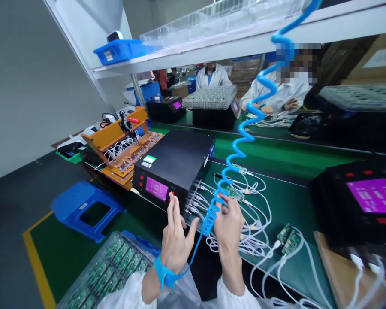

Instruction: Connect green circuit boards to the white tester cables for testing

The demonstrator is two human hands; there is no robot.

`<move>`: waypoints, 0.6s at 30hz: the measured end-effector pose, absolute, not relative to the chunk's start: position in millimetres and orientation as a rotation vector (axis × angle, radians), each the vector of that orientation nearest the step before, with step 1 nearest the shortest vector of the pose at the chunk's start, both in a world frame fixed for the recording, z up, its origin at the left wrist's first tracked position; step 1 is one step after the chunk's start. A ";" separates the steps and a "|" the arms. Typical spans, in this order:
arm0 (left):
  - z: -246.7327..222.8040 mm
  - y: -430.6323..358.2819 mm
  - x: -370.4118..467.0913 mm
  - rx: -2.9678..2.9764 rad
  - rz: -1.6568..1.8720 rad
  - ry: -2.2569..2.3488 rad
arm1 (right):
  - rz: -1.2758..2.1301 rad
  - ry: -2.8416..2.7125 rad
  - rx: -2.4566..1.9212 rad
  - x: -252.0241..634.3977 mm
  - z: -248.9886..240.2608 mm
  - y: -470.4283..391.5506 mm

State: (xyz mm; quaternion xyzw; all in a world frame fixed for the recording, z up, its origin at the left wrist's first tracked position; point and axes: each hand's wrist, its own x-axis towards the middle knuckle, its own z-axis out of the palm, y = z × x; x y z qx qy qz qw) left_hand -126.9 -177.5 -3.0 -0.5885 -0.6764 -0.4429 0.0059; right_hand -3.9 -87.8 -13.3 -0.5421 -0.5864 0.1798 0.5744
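Note:
My left hand (pixel 176 240) is open, its fingers stretched upward and thumb apart, with a blue wrist strap (pixel 165 274) round the wrist. Its fingertips are at the red button beside the pink screen (pixel 156 189) of a black test box (pixel 176 159); whether they touch it I cannot tell. My right hand (pixel 229 221) is closed, fingers curled in behind the blue coiled cord (pixel 209 221); what they hold is hidden. Just beyond it lies a green circuit board (pixel 235 194) with a white cable plugged in. White cables (pixel 252 246) run in loops across the bench beside this hand.
An orange fixture (pixel 116 148) with a toggle clamp stands left. Below are a blue stool (pixel 85 208) and a tray of circuit boards (pixel 106 270). More boards (pixel 288 240) and another black box (pixel 360 197) sit right. Two people in white coats work across the bench.

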 end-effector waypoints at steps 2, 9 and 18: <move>0.4 -180.1 -130.3 -1.863 -1.419 -2.117 | 0.403 -1.395 -1.317 -4.6 -17.8 -84.4; 15.8 -185.5 -115.0 -2.041 -2.041 -1.899 | 0.487 -1.512 -1.377 -5.7 -36.7 -71.4; 38.1 -166.9 -61.3 -2.641 -2.911 -1.545 | 1.114 -1.104 -1.173 19.3 -28.7 -167.1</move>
